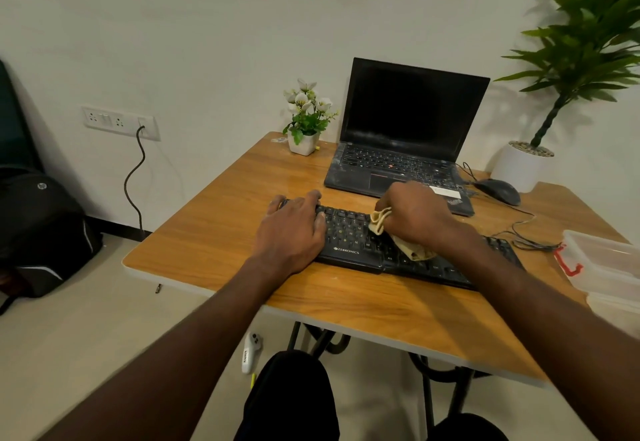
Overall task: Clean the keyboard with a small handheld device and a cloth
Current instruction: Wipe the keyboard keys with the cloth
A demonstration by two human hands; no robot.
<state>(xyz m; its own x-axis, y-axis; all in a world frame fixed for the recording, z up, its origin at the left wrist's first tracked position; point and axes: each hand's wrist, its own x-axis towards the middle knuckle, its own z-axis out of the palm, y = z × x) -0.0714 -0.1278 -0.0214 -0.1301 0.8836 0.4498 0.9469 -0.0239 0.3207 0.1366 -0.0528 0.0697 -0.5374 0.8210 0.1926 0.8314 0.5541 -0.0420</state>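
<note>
Head view shows a black keyboard [367, 243] lying near the front edge of a wooden table [214, 246]. Left hand [294, 229] rests flat on the keyboard's left end, fingers spread and relaxed, gripping nothing. Right hand [415, 215] is curled around a bunched yellow cloth [381, 220], pressing it on the keys near the middle. Behind the keyboard sit an open laptop [405, 129] with a dark screen, a mouse [498, 191] to its right and a small flower pot [304, 118] to its left. A clear box [609, 260] lies at the table's right edge
</note>
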